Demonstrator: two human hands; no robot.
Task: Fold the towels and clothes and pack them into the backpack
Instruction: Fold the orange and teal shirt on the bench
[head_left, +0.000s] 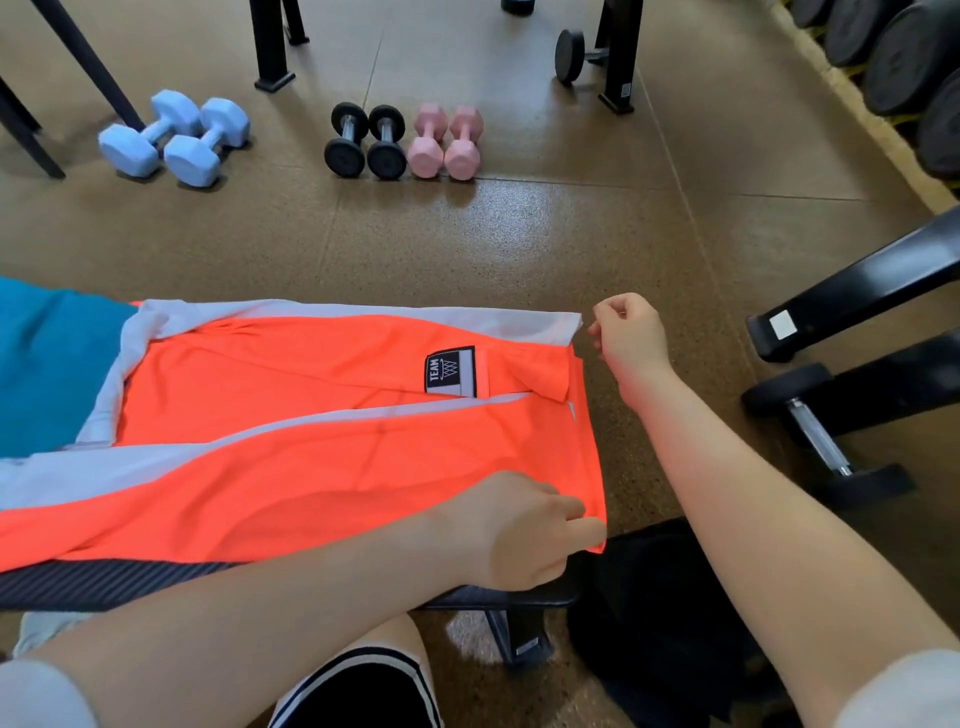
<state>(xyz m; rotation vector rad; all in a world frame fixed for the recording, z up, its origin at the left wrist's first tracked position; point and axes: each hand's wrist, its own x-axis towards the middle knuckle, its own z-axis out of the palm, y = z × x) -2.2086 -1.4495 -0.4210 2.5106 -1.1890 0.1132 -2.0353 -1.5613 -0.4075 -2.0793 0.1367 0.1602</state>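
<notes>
Floor (519, 234): brown speckled rubber tiles. Orange garment (311, 441) with grey-white trim lies spread flat across the dark tabletop (509, 597), black label with "TEAM" near its right end. Teal cloth (47, 364) lies at the left, partly under the garment. Black backpack (660, 623) sits on the floor just beside the tabletop's right end, below the right forearm. Left hand (524, 530): fingers clamped on the garment's near right corner. Right hand (628, 338): fingers curled together, pinching at the far right corner; contact too small to confirm. Blue dumbbells (171, 137), black dumbbells (363, 140), pink dumbbells (447, 143) rest well beyond.
</notes>
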